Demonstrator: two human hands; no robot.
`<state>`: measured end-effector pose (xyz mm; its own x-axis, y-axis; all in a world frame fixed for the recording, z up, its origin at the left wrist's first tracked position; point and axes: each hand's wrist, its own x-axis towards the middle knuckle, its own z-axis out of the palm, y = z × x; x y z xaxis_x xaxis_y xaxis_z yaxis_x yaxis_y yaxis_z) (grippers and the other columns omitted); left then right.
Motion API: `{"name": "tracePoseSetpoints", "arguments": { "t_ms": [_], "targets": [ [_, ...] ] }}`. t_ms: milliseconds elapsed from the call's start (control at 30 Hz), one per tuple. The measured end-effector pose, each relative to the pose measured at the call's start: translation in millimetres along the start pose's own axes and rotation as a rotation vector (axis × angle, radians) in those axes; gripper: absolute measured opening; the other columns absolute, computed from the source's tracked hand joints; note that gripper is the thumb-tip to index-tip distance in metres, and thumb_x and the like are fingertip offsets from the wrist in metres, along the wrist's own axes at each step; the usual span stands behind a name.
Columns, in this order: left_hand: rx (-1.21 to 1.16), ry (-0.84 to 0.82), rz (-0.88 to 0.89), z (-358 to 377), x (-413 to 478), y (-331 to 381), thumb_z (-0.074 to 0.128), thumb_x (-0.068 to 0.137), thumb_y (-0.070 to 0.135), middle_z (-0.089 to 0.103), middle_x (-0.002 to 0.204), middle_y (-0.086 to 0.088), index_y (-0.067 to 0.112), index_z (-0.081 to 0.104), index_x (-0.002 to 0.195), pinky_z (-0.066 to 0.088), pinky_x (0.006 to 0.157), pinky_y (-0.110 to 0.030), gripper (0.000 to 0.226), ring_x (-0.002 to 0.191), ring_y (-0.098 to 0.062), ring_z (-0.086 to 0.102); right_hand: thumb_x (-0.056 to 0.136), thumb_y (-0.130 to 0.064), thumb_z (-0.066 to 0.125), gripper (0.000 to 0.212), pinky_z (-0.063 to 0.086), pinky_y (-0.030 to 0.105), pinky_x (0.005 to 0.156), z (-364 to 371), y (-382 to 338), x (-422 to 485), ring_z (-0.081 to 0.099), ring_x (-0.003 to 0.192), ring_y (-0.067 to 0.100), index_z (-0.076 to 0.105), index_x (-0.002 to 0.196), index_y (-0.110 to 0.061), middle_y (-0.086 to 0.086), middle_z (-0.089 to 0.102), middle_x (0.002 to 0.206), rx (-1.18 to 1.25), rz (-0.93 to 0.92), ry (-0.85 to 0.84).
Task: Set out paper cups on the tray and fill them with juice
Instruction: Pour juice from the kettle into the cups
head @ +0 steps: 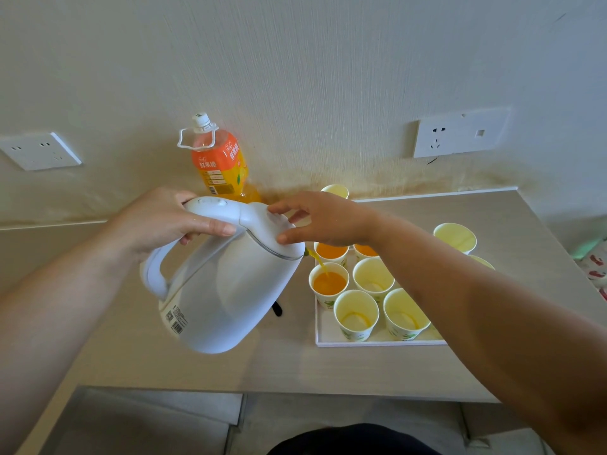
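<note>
Pouring is the step in hand: the left hand (170, 221) grips the handle of the white plastic electric kettle (230, 290), fingers curled round it. The kettle is tipped so a thin stream of orange juice (320, 262) falls into the part-filled paper cup (329, 284) at 9 o'clock on the shallow white rectangular tray (377, 343). The right hand (325, 221) rests spread, nearly straight fingertips on the kettle's lid. A first full cup (331, 251) stands at 11 o'clock and a second full cup (365, 250) at 12. The empty middle cup (373, 277), empty 7 o'clock cup (356, 313) and empty 5 o'clock cup (405, 313) wait. Next, I judge, the kettle must level before brimming, then shift to the middle cup. The right forearm crosses above the tray and may hide or nudge rims. A spare paper cup (455, 236) sits off-tray at 2 o'clock, and the orange-labelled juice bottle (218, 162) stands at 10 o'clock by the wall.
</note>
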<state>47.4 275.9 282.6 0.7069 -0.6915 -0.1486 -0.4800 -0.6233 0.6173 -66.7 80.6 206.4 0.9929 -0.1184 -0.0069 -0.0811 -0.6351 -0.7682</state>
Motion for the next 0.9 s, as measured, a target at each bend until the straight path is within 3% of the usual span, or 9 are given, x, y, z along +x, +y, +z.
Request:
{"name": "tracePoseSetpoints", "arguments": {
  "t_ms": [167,300,467,900],
  "targets": [
    [-0.006,0.006,-0.003,0,1,-1,0.069,-0.002,0.081,0.055,0.046,0.011,0.037,0.067,0.056,0.038,0.056,-0.025,0.072,0.048,-0.010,0.048,0.084,-0.032,0.070,0.055,0.040,0.021,0.093,1,0,1,0.054,0.112,0.011,0.051,0.135,-0.025,-0.007,0.053,0.132,-0.010,-0.001,0.003],
    [-0.001,0.021,0.001,0,3,-3,0.071,-0.001,0.080,0.056,0.047,0.009,0.024,0.067,0.059,0.038,0.057,-0.026,0.082,0.049,-0.012,0.048,0.084,-0.032,0.070,0.055,0.039,0.020,0.092,1,0,0,0.054,0.112,0.010,0.050,0.135,-0.025,-0.007,0.053,0.132,-0.015,0.000,0.005],
    [-0.014,-0.002,-0.001,1,5,-4,0.072,0.001,0.079,0.055,0.047,0.011,0.035,0.067,0.055,0.038,0.057,-0.025,0.070,0.049,-0.011,0.047,0.084,-0.032,0.070,0.054,0.041,0.024,0.096,1,1,0,0.055,0.113,0.013,0.051,0.135,-0.024,-0.005,0.054,0.130,-0.029,0.003,0.006],
    [-0.010,-0.018,0.004,7,11,-8,0.075,0.005,0.076,0.053,0.045,0.008,0.028,0.066,0.054,0.037,0.054,-0.025,0.069,0.046,-0.008,0.047,0.085,-0.031,0.068,0.056,0.042,0.029,0.100,2,2,-4,0.054,0.115,0.013,0.048,0.137,-0.022,-0.006,0.054,0.133,-0.032,0.026,-0.013]
  ]
}}
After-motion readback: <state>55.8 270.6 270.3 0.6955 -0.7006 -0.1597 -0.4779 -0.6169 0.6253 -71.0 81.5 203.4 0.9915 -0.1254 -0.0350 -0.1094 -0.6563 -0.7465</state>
